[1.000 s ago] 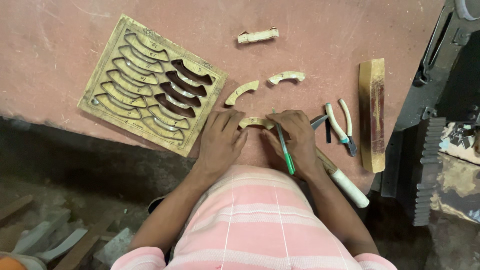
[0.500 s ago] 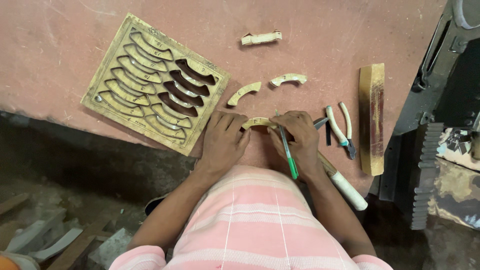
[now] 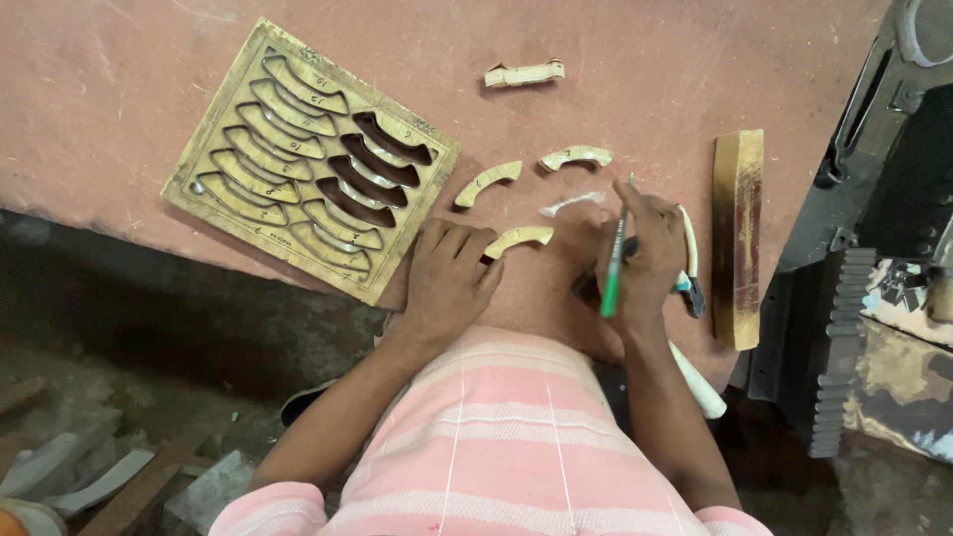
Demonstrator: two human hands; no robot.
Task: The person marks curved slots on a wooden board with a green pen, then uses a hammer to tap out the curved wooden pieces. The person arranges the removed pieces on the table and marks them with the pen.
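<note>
Head view: left hand (image 3: pixel 449 281) lies palm down on the reddish table (image 3: pixel 149 89), fingers together, fingertips touching the near-left end of a curved pale piece (image 3: pixel 518 239); right hand (image 3: pixel 645 253) pinches a green pen (image 3: pixel 612 260) upright, just right of that piece; two similar curved pieces (image 3: pixel 487 183) and (image 3: pixel 576 157) lie farther off; slotted template board (image 3: pixel 310 159) far left; wooden block (image 3: pixel 739 236) right; pliers (image 3: pixel 689 266) beside the right hand; dark machinery (image 3: pixel 874 199) at right edge.

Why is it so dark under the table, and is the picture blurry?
Head view: soft, even light on the pink table, no glare; the floor below lies in shadow. Sharp: the slotted tray, left hand and right hand with its green pen.
</note>
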